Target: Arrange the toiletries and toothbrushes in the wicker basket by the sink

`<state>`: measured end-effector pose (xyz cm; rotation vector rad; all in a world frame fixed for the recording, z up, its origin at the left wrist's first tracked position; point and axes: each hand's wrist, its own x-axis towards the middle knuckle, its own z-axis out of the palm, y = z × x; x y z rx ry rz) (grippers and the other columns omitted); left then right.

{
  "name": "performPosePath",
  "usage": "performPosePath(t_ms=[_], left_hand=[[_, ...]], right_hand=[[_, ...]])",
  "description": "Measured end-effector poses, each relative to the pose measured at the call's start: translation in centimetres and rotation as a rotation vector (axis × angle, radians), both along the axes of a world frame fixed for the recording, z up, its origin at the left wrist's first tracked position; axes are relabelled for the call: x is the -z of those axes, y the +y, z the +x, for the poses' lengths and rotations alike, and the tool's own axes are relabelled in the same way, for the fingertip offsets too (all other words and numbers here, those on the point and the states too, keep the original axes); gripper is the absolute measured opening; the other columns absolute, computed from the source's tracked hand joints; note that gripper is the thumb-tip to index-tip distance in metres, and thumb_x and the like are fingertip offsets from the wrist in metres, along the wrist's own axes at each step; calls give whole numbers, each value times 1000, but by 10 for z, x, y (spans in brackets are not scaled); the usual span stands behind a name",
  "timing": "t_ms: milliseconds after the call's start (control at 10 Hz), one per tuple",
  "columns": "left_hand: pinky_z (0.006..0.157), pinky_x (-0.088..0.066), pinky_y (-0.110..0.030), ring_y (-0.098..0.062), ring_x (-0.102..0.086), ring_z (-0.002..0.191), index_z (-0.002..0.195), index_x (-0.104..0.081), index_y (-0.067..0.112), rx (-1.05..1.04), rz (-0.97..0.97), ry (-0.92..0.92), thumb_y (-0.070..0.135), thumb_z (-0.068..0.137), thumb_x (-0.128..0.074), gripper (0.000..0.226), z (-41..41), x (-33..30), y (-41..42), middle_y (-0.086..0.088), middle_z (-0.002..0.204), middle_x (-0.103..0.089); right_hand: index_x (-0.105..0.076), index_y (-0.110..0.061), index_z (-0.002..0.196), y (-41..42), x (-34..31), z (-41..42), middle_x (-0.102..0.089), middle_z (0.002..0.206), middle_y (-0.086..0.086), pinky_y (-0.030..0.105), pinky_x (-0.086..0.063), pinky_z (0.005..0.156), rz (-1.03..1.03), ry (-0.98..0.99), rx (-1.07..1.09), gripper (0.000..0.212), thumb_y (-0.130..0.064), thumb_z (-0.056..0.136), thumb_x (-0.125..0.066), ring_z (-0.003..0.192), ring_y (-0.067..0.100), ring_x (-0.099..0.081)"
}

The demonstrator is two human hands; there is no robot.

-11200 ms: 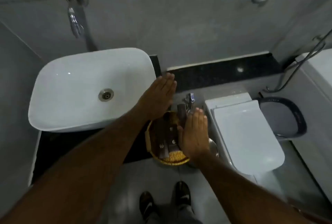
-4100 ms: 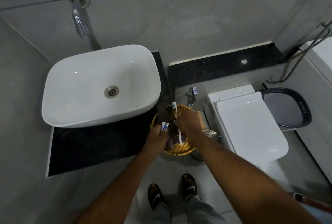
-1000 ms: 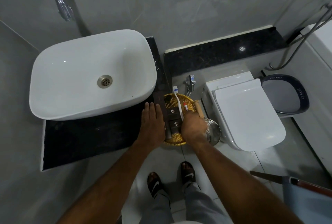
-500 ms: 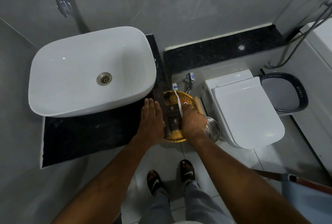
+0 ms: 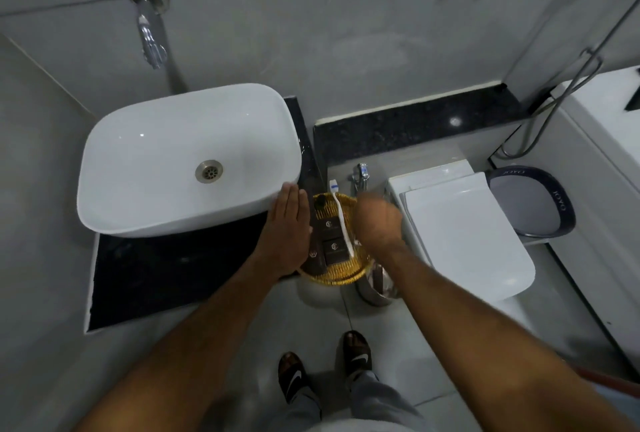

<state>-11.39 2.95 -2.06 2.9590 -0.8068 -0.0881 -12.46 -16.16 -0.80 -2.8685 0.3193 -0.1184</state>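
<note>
Since half a second ago the right hand (image 5: 377, 223) has slid from the near right part of the wicker basket (image 5: 332, 277) toward its far right rim and is blurred with motion, while the left hand (image 5: 287, 234) has barely shifted. The head camera has also tipped up a little, so more of the tap (image 5: 150, 47) shows.

That basket sits on the right end of the dark counter (image 5: 166, 269), just beside the white sink (image 5: 180, 161), partly overhanging the floor. In it lie 2 dark sachets (image 5: 330, 237) with pale logos, a dark tube (image 5: 317, 223) along the left side, and 1 white toothbrush (image 5: 341, 220) laid diagonally, its blue and white head poking past the far rim. Whether a second toothbrush is under the right hand I cannot tell.

Left hand lies flat, fingers pressed together, against the left edge of the basket, touching the sink's corner. Right hand is loosely curled over the right side; whether it pinches anything is hidden by blur.

For this step, keep the left palm bracing the basket so it does not tip off the counter edge toward the steel bin (image 5: 375, 288) below. Nudge items with light fingertip pushes, lining the toothbrush parallel to the sachets.
</note>
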Motion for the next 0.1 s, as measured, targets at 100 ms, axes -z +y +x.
performPosePath(t_ms=[100], left_hand=[[121, -19, -54, -45, -15, 148, 150, -19, -6, 29, -68, -165, 28, 96, -44, 69, 22, -39, 3, -32, 158, -21]], right_hand=[[-66, -9, 90, -13, -43, 26, -67, 80, 10, 30, -53, 59, -59, -114, -52, 14, -15, 79, -73, 66, 23, -62]])
